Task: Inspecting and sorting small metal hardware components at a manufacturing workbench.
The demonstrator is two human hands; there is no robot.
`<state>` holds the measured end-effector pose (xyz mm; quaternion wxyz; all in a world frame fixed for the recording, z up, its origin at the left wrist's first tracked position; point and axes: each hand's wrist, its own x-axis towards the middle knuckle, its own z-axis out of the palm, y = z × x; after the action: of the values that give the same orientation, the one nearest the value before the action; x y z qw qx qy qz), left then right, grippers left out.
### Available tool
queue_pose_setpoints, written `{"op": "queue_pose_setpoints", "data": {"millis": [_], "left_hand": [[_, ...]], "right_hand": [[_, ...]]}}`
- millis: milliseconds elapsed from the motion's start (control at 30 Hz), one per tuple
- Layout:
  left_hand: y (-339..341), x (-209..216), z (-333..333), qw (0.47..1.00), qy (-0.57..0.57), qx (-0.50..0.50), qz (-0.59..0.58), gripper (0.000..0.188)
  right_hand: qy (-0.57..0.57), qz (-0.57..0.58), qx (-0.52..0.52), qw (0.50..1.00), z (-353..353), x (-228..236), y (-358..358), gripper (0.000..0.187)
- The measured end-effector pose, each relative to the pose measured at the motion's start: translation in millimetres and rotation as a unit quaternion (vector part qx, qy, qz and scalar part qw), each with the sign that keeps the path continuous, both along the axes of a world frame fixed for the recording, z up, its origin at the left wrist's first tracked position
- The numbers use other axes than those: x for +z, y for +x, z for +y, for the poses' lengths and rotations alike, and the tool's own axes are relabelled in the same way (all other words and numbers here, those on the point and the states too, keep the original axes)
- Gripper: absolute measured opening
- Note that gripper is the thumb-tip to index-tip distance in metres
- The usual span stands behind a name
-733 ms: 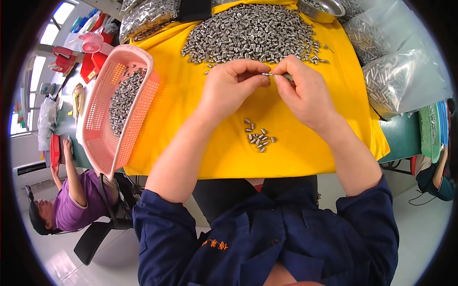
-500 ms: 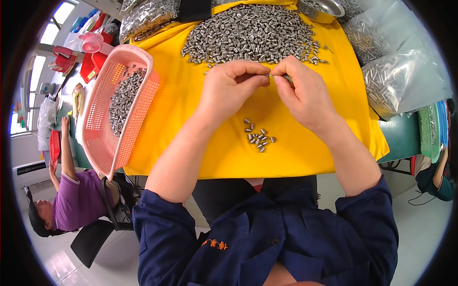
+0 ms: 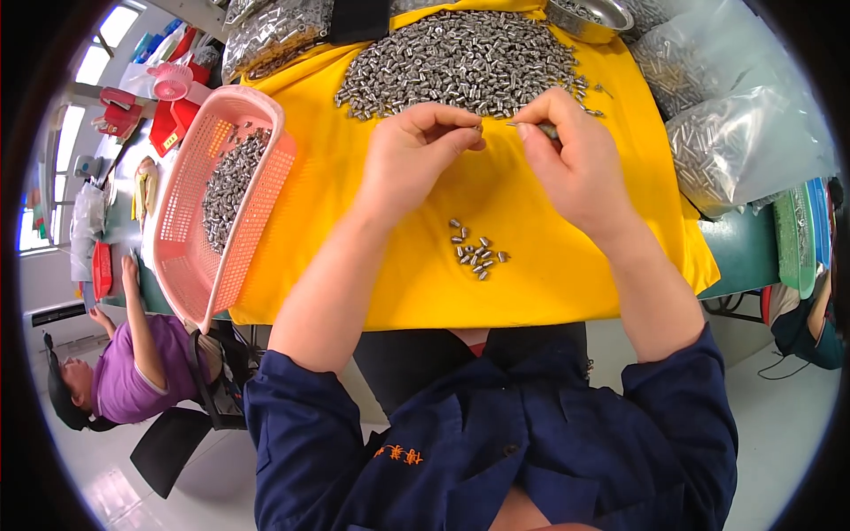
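Note:
My left hand is closed in a pinch, with a small metal part just showing at the fingertips. Across a small gap from it, my right hand grips a thin pointed tool. The tool's tip points left, and most of its body is hidden by my fingers. A big heap of small silver metal cylinders lies beyond both hands on the yellow cloth. Nearer to me, below the hands, several loose metal cylinders form a small group.
On the left stands a pink plastic basket with metal cylinders in it. Clear bags of metal parts crowd the right, and a metal bowl stands behind. A person in purple sits at left; another person at far right.
My hands have drawn apart, so the tool's tip is now away from the part in my left hand. The person at left has lowered an arm.

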<state>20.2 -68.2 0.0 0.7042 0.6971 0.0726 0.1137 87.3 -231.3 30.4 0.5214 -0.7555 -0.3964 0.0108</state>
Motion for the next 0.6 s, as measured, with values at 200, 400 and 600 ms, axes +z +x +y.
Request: {"op": "queue_pose_setpoints", "data": {"millis": [200, 400, 600], "left_hand": [[-0.6, 4.3, -4.9, 0.999, -0.037, -0.035, -0.009, 0.014], [-0.9, 2.1, -5.5, 0.999, -0.019, -0.037, -0.019, 0.014], [-1.2, 1.6, -8.3, 0.999, 0.033, -0.023, -0.021, 0.012]], "right_hand": [[0.016, 0.013, 0.051, 0.999, 3.1, -8.0, 1.0, 0.005], [-0.015, -0.008, 0.048, 0.999, 1.9, -4.7, -1.4, 0.004], [-0.038, -0.072, 0.035, 0.996, 4.6, -8.2, -4.7, 0.005]]}}
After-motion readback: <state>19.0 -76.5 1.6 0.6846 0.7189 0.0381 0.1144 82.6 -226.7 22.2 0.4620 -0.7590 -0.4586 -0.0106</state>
